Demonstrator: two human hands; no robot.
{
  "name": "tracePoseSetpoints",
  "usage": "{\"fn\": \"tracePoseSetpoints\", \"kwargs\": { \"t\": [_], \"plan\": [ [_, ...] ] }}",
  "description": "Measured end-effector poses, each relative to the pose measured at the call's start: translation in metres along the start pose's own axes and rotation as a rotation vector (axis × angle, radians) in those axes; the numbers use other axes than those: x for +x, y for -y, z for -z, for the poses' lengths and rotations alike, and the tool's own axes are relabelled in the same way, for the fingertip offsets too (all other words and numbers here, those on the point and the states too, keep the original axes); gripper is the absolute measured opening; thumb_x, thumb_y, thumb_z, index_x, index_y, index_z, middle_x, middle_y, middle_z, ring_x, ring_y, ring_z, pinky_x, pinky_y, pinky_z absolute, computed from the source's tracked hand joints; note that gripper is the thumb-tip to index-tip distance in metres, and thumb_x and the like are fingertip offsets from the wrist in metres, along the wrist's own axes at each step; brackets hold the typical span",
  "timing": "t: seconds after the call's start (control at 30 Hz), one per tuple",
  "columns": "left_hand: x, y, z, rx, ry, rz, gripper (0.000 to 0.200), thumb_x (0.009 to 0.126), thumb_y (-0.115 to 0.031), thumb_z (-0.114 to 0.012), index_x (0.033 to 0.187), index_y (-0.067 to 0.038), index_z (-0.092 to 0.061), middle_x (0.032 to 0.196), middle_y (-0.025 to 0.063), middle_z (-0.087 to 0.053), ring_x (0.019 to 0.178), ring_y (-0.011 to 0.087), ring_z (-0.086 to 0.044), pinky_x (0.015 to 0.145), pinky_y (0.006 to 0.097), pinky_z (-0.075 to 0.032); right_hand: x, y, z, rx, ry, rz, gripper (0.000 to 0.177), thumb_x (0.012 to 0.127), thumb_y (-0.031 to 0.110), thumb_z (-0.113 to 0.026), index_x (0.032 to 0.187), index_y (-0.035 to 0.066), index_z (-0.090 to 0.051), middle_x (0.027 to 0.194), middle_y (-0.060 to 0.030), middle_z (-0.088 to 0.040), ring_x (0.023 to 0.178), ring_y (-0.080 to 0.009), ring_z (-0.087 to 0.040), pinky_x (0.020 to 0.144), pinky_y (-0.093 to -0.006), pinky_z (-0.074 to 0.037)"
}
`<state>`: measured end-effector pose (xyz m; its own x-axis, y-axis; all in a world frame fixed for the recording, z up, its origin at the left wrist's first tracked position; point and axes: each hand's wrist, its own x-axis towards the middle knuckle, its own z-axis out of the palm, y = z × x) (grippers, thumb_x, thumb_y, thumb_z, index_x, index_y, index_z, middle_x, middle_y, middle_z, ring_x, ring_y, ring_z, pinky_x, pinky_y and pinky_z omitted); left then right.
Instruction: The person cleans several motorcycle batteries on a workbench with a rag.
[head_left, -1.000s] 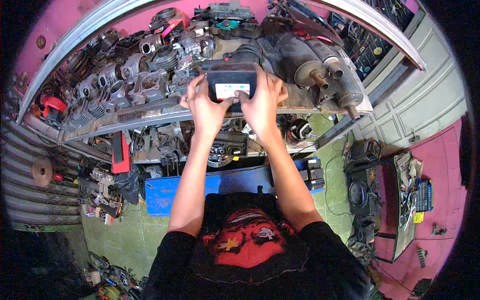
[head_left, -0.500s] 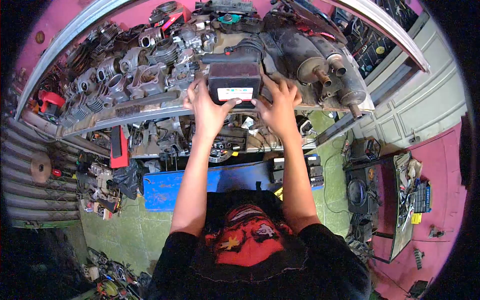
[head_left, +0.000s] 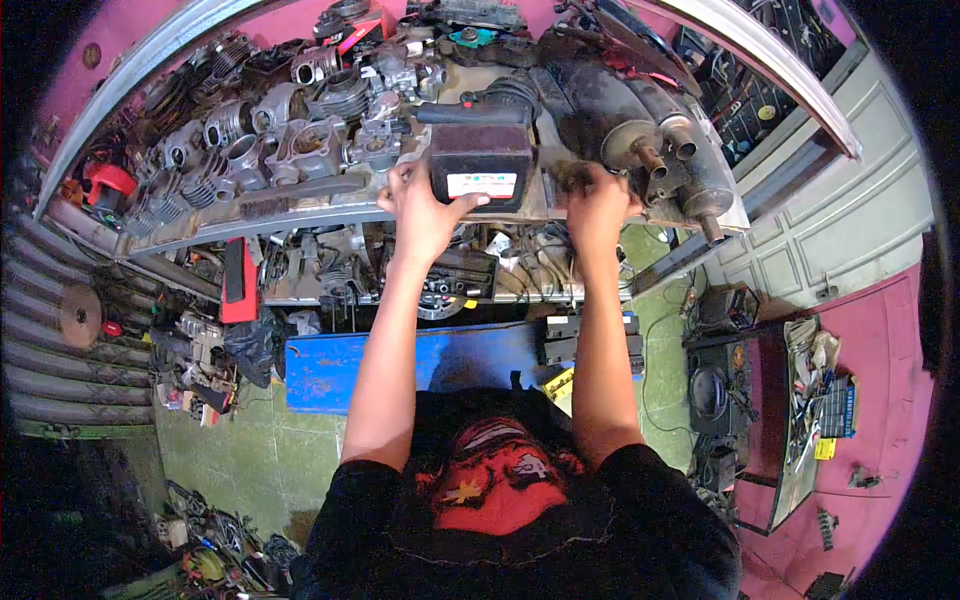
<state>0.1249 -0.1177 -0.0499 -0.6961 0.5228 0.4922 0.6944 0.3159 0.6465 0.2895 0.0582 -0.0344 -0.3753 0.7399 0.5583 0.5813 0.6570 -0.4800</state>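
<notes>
A black box with a white label (head_left: 480, 155) rests on the front of a metal shelf (head_left: 300, 215) crowded with engine parts. My left hand (head_left: 425, 212) grips the box's lower left corner, thumb under the label. My right hand (head_left: 597, 205) is off the box, to its right. Its fingers curl over a dark, blurred item (head_left: 572, 177) at the shelf's front edge, beside the exhaust mufflers (head_left: 650, 130).
Grey engine cylinders (head_left: 250, 150) fill the shelf's left half, with a red part (head_left: 108, 183) at its far left. A lower shelf (head_left: 460, 275) holds more parts. A blue bench (head_left: 380, 365) stands below, and a cluttered side table (head_left: 790, 400) at the right.
My right hand has let go of the box's right side and moved right to the shelf edge by the mufflers. The box now sits on the shelf, my left hand still on it.
</notes>
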Motion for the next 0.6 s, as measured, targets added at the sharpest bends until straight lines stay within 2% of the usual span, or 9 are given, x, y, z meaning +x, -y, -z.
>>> {"fn": "tracePoseSetpoints", "kwargs": {
  "t": [0.03,0.1,0.17,0.23,0.33,0.43,0.5,0.57,0.6],
  "plan": [
    [0.0,-0.001,0.0,-0.014,0.0,0.011,0.087,0.067,-0.047,-0.096,0.136,-0.006,-0.061,0.128,0.0176,-0.065,0.134,0.0358,-0.042,0.111,0.0578,-0.021,0.005,0.01,0.01,0.0,0.004,0.002,0.026,0.084,0.009,-0.072,0.108,0.016,-0.079,0.102,-0.0086,-0.077,0.107,-0.0333,-0.064,0.104,-0.0608,-0.032],
    [-0.001,-0.003,0.001,-0.03,0.008,0.027,0.08,0.068,-0.046,-0.095,0.129,-0.005,-0.065,0.127,0.019,-0.064,0.135,0.036,-0.043,0.112,0.0573,-0.021,0.013,0.029,0.03,0.193,-0.184,0.101,0.022,0.086,0.015,-0.075,0.108,0.015,-0.079,0.102,-0.0067,-0.077,0.107,-0.0312,-0.063,0.105,-0.0555,-0.031],
    [0.0,-0.005,0.004,0.005,0.035,0.043,0.097,0.065,-0.046,-0.096,0.145,-0.01,-0.057,0.13,0.0145,-0.065,0.132,0.0352,-0.043,0.112,0.0571,-0.019,0.024,0.052,0.046,0.21,-0.236,0.255,0.021,0.086,0.017,-0.076,0.107,0.015,-0.079,0.101,-0.0059,-0.077,0.107,-0.0307,-0.062,0.106,-0.0552,-0.03],
    [-0.001,-0.006,0.003,0.0,0.013,0.029,0.096,0.065,-0.046,-0.096,0.145,-0.01,-0.057,0.13,0.0137,-0.066,0.133,0.0354,-0.043,0.112,0.058,-0.019,0.029,0.072,0.052,0.052,-0.164,0.401,0.02,0.087,0.019,-0.075,0.106,0.015,-0.079,0.101,-0.0058,-0.077,0.11,-0.0322,-0.062,0.107,-0.0617,-0.03],
    [0.001,-0.006,0.003,0.011,0.036,0.053,0.098,0.064,-0.047,-0.096,0.146,-0.01,-0.056,0.13,0.0147,-0.066,0.134,0.035,-0.042,0.112,0.0591,-0.018,0.027,0.091,0.028,0.005,0.106,0.333,0.02,0.087,0.017,-0.069,0.103,0.017,-0.081,0.099,-0.0113,-0.078,0.109,-0.0344,-0.065,0.107,-0.073,-0.03],
    [0.003,0.001,0.001,0.01,0.032,0.036,0.092,0.066,-0.043,-0.095,0.143,-0.008,-0.058,0.129,0.017,-0.066,0.133,0.0361,-0.044,0.11,0.0605,-0.02,0.029,0.122,0.025,-0.133,0.204,0.324,0.018,0.091,0.02,-0.071,0.105,0.019,-0.082,0.109,-0.0093,-0.078,0.115,-0.0322,-0.064,0.108,-0.0747,-0.027],
    [0.007,0.008,-0.003,0.036,0.02,0.015,0.081,0.068,-0.039,-0.092,0.134,-0.004,-0.061,0.127,0.0198,-0.066,0.132,0.0381,-0.046,0.108,0.0617,-0.023,0.017,0.15,0.011,-0.094,0.181,0.451,0.02,0.087,0.016,-0.069,0.102,0.016,-0.082,0.101,-0.0106,-0.078,0.113,-0.033,-0.064,0.107,-0.0775,-0.027],
    [0.013,0.028,-0.017,0.105,0.052,-0.007,0.071,0.068,-0.039,-0.091,0.123,-0.001,-0.065,0.127,0.0217,-0.066,0.132,0.0391,-0.048,0.105,0.0612,-0.026,0.012,0.168,0.009,-0.221,0.168,0.506,0.021,0.087,0.016,-0.069,0.103,0.017,-0.082,0.101,-0.0102,-0.078,0.113,-0.0331,-0.064,0.106,-0.0786,-0.026],
    [0.012,0.019,-0.011,0.075,0.049,0.008,0.074,0.068,-0.041,-0.091,0.124,-0.001,-0.065,0.126,0.0218,-0.067,0.131,0.039,-0.048,0.105,0.0608,-0.026,0.011,0.165,0.007,-0.166,0.145,0.514,0.02,0.087,0.017,-0.071,0.104,0.017,-0.081,0.103,-0.01,-0.077,0.114,-0.0327,-0.063,0.106,-0.0787,-0.025]
  ]
}}
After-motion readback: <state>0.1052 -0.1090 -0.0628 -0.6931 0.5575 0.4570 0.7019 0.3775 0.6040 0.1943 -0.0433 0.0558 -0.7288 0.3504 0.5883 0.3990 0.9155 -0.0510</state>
